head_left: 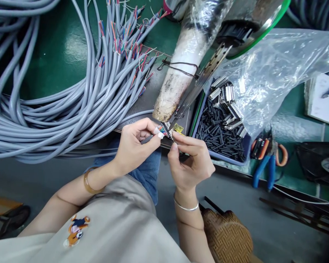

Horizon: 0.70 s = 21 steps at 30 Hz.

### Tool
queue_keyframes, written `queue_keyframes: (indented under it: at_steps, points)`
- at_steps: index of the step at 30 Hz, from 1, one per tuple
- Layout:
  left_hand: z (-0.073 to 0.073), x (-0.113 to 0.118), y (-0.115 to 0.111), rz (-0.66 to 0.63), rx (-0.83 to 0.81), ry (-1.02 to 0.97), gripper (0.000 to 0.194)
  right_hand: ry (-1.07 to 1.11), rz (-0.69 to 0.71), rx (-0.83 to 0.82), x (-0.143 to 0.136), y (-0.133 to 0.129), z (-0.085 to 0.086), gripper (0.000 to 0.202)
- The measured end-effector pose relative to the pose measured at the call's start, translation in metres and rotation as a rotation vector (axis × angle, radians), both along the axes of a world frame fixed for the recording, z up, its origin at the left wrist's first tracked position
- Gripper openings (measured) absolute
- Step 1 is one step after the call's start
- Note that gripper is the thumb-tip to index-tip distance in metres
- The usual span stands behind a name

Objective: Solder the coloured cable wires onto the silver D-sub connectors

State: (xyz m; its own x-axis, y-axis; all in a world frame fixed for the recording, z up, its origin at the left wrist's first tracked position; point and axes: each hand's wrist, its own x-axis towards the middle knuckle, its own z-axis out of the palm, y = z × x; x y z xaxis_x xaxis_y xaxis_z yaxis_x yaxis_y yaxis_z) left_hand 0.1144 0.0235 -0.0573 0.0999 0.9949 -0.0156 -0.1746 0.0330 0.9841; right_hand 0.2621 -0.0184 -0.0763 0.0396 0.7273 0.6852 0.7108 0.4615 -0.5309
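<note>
My left hand [138, 144], with white covers on the thumb and index fingertips, is closed on the end of a grey cable [142, 114]. Coloured wires [161, 128] fan out from it to a small metal multi-pin connector [167, 130]. My right hand [190, 157] pinches at the connector's right side; a thin dark piece shows between its fingertips, too small to name. Just above, a soldering iron [199, 80] with a perforated metal barrel points down at the connector. Beside it lies a plastic-wrapped white tube [178, 69], tied with dark wire, its scorched end close to the connector.
A bundle of grey cables [57, 120] with stripped ends covers the left. On the right, a blue tray [246, 149] holds short black tubes [216, 135] and metal connectors [230, 106]. Clear plastic bag [276, 62], blue-handled pliers [268, 171] and a woven stool [227, 237] are nearby.
</note>
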Motion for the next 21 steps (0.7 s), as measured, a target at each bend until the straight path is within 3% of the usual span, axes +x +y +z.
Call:
queue_keyframes:
  at_steps: [21]
  points:
    - [0.0022,0.0011,0.001,-0.003,-0.021,0.018,0.015,0.002,-0.009,0.027,0.0012,0.0054,0.0,0.02]
